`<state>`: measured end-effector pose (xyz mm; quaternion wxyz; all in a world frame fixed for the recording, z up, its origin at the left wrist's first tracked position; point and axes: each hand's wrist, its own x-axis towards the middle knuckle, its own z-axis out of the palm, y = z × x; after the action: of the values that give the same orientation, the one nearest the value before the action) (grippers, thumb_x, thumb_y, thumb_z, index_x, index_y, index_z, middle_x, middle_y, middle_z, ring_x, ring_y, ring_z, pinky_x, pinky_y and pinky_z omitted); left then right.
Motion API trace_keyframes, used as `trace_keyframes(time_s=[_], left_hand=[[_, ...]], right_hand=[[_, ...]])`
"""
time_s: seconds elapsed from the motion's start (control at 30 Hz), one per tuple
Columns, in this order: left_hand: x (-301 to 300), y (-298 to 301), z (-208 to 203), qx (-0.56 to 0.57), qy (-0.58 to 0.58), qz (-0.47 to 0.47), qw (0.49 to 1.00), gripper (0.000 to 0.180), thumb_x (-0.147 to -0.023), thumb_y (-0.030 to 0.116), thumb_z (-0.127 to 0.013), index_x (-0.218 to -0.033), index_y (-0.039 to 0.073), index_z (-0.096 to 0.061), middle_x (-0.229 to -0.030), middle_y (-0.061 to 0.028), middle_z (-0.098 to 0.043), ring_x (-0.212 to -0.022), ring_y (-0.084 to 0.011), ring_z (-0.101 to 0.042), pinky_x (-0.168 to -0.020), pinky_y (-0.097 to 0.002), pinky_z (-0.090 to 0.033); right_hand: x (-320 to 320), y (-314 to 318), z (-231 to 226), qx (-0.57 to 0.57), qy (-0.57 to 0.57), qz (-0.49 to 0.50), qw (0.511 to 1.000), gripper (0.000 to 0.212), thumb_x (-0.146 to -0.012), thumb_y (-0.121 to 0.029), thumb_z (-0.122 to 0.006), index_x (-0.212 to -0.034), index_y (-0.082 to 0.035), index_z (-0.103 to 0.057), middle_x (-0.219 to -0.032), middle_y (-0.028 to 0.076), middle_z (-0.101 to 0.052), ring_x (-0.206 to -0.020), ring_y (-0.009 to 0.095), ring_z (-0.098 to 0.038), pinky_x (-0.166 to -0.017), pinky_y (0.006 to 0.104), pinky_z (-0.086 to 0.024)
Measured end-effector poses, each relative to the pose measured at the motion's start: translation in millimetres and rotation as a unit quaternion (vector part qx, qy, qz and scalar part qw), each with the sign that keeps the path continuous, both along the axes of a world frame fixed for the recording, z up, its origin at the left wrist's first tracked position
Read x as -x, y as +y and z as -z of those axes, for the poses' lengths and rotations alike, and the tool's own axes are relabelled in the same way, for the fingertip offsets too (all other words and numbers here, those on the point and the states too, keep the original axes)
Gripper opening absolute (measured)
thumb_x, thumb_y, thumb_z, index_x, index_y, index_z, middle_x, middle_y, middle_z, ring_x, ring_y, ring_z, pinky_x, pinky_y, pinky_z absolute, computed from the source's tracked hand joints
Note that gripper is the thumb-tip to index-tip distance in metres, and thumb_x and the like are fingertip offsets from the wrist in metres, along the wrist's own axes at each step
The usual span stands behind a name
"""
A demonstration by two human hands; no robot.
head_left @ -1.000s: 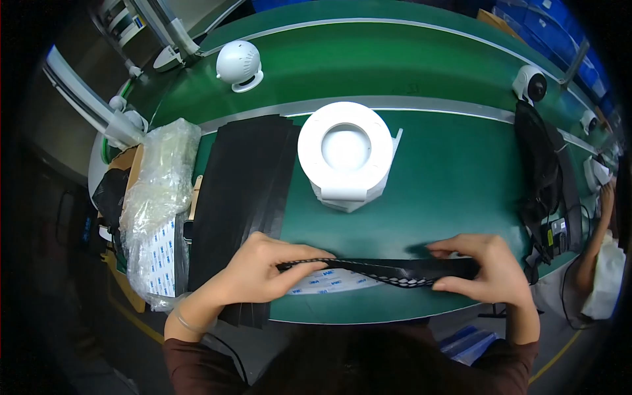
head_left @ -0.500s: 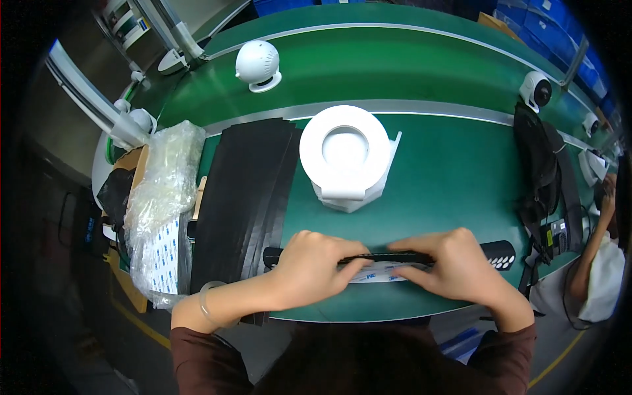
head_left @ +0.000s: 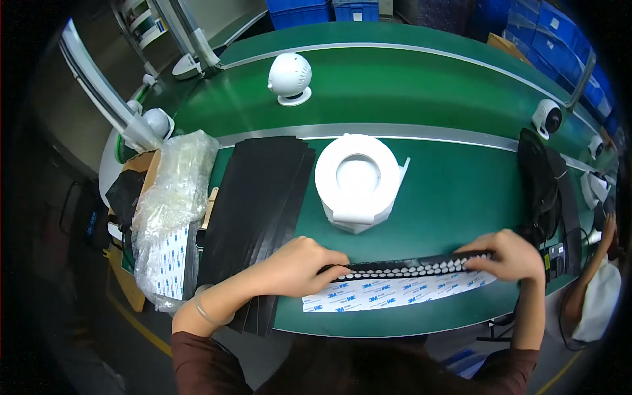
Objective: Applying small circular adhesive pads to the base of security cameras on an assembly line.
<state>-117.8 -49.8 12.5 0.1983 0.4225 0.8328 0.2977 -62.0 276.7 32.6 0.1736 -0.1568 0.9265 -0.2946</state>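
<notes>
A long black strip (head_left: 401, 268) with rows of white round pads lies across the near part of the table. Along its near edge spreads a white backing sheet (head_left: 401, 293) with blue print. My left hand (head_left: 306, 266) pinches the strip at its left end, thumb on the near side. Toward the other end, my right hand (head_left: 505, 258) grips it between thumb and fingers. My fingers cover both places where they hold. Just beyond the strip stands a white ring-shaped roll (head_left: 328, 176) on a white angular base.
Left of the roll lies a stack of black sheets (head_left: 257, 197), beside a bubble-wrapped bundle (head_left: 176, 178). A black bag (head_left: 538, 181) sits at right, near another person's arm (head_left: 592, 260). A white rounded device (head_left: 289, 76) stands on the green conveyor (head_left: 408, 85). Blue crates (head_left: 299, 14) are behind.
My hands have moved apart, the right one farther right along the strip. More of the white pads and the backing sheet now shows. The view has shifted slightly.
</notes>
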Motion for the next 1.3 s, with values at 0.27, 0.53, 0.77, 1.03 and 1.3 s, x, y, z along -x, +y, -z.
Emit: trace_keyframes(time_s=[0.27, 0.53, 0.77, 1.03, 1.3], left_hand=[[5, 5, 14, -0.031, -0.043, -0.004, 0.999, 0.013, -0.08, 0.015, -0.056, -0.078, 0.004, -0.063, -0.061, -0.0151, -0.058, -0.051, -0.0289, -0.056, -0.048, -0.0334, -0.042], [10, 11, 18, -0.024, -0.045, -0.001, 0.999, 0.012, -0.08, 0.014, -0.057, -0.081, 0.004, -0.063, -0.062, -0.0142, -0.059, -0.051, -0.0282, -0.056, -0.048, -0.0321, -0.043], [6, 12, 17, -0.042, 0.008, -0.007, 0.999, 0.01, -0.079, 0.013, -0.057, -0.081, 0.005, -0.063, -0.064, -0.0144, -0.059, -0.054, -0.0291, -0.057, -0.05, -0.0336, -0.044], [-4, 17, 10, -0.074, -0.01, -0.053, 0.996, 0.015, -0.076, 0.018, -0.062, -0.083, 0.005, -0.062, -0.066, -0.0131, -0.061, -0.056, -0.0267, -0.059, -0.052, -0.0323, -0.046], [-8, -9, 26, -0.229, -0.24, -0.219, 0.918, 0.013, -0.078, 0.006, -0.061, -0.086, -0.005, -0.062, -0.074, -0.0089, -0.064, -0.069, -0.0091, -0.062, -0.063, -0.0199, -0.05]], right_hand=[[1, 12, -4, 0.003, -0.075, 0.111, 0.991, 0.014, -0.065, -0.008, -0.07, -0.077, -0.001, -0.067, -0.062, 0.011, -0.062, -0.052, 0.01, -0.057, -0.049, 0.0218, -0.042], [-4, 59, 26, 0.065, -0.05, 0.16, 0.984, 0.014, -0.068, -0.005, -0.067, -0.08, 0.001, -0.065, -0.074, 0.009, -0.064, -0.063, 0.012, -0.059, -0.058, 0.0232, -0.046], [-16, 14, 5, -0.144, 0.134, -0.01, 0.98, 0.034, -0.061, -0.007, -0.056, -0.094, -0.004, -0.063, -0.093, 0.01, -0.063, -0.087, 0.026, -0.058, -0.086, 0.0367, -0.041], [-3, -72, 24, 0.057, 0.164, 0.046, 0.984, 0.012, -0.075, -0.015, -0.061, -0.081, -0.005, -0.062, -0.077, 0.012, -0.062, -0.07, 0.026, -0.06, -0.064, 0.0325, -0.047], [10, -80, 14, 0.026, 0.255, 0.066, 0.964, 0.019, -0.068, -0.004, -0.066, -0.086, -0.001, -0.063, -0.082, 0.011, -0.062, -0.075, 0.025, -0.059, -0.07, 0.0303, -0.047]])
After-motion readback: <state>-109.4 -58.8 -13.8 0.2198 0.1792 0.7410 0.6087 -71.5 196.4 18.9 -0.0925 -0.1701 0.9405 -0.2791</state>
